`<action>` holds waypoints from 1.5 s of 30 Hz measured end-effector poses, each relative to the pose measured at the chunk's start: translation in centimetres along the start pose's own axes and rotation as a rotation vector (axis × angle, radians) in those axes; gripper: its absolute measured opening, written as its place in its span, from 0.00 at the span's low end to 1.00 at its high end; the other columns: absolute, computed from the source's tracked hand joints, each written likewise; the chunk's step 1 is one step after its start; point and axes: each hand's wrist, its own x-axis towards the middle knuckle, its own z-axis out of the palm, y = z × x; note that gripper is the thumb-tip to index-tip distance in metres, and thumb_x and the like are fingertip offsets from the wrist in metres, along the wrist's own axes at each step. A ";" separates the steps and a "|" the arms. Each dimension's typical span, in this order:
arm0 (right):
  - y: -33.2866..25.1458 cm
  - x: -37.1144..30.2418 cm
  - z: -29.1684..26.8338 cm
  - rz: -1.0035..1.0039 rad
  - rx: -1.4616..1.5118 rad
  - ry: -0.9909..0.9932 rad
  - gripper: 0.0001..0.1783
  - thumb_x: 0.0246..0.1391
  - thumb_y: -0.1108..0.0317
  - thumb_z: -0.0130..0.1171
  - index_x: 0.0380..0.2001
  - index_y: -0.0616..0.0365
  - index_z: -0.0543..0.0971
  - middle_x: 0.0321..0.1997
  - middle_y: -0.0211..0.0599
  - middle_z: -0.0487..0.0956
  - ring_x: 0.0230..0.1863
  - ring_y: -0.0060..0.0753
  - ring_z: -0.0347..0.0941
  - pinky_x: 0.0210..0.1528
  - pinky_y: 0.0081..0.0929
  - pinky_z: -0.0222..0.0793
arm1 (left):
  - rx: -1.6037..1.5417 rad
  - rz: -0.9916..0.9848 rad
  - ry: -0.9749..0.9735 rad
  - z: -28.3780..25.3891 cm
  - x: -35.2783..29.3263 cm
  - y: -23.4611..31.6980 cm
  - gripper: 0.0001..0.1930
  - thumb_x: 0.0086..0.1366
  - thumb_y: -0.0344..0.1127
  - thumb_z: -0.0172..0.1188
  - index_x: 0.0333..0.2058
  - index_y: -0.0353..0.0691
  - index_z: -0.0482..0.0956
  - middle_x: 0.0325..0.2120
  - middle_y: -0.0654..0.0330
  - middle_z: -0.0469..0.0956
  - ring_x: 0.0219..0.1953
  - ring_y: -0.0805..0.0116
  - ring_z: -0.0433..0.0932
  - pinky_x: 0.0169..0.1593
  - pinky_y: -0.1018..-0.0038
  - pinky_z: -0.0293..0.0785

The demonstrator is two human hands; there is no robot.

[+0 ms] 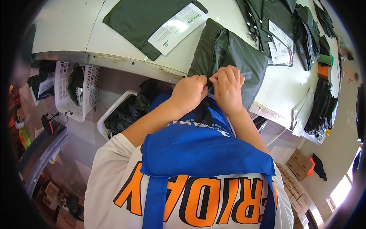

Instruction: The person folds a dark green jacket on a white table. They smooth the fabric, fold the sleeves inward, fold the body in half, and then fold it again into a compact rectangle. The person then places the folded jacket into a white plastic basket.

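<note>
Head view, so here's what I've got: the puffy dark green pouch (248,61) sits at about 1 o'clock, on the surface (126,65) with its near end at the front edge. One corner points up toward 12, another out toward 3, and its sides lean along a 1-to-7 line. It's close to square and the hands cover part of the near end, so honestly can't call the long axis. Left hand (189,92) and right hand (228,89) are nearly touching there, both grips narrow, fingers curled and pinching the pouch's near edge. The surface is off-white with a scuffed metal lip. Flatter green pouch (141,21) at 11, white card (177,29) lying over its right side, and more dark green pouches (272,15) piled between 1 and 2. Two white baskets (93,86) sit below the surface around 9 to 10. Cardboard boxes (299,164) and a bright window (341,191) at 4.
</note>
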 end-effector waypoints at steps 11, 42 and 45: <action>0.5 -0.1 0.2 0.000 0.045 -0.012 0.06 0.47 0.67 0.63 0.27 0.53 0.75 0.36 0.31 0.74 0.47 0.41 0.68 0.46 0.37 0.57 | -0.052 -0.028 -0.021 -0.1 -0.3 -0.4 0.07 0.54 0.30 0.61 0.24 0.37 0.72 0.21 0.52 0.74 0.26 0.50 0.76 0.29 0.60 0.72; 6.8 2.3 4.7 0.172 -0.047 -0.051 0.38 0.31 0.62 0.70 0.51 0.52 0.70 0.61 0.29 0.68 0.67 0.40 0.57 0.69 0.52 0.40 | -0.410 -0.260 -0.045 2.8 10.2 -1.3 0.05 0.60 0.26 0.55 0.33 0.30 0.72 0.22 0.52 0.77 0.21 0.63 0.78 0.25 0.69 0.75; 7.9 2.3 4.1 0.161 0.210 -0.010 0.42 0.32 0.64 0.68 0.56 0.52 0.65 0.62 0.30 0.67 0.67 0.40 0.57 0.70 0.50 0.39 | -0.491 -0.364 -0.115 3.0 11.2 -1.6 0.06 0.63 0.26 0.53 0.35 0.28 0.71 0.25 0.54 0.76 0.20 0.69 0.78 0.22 0.73 0.77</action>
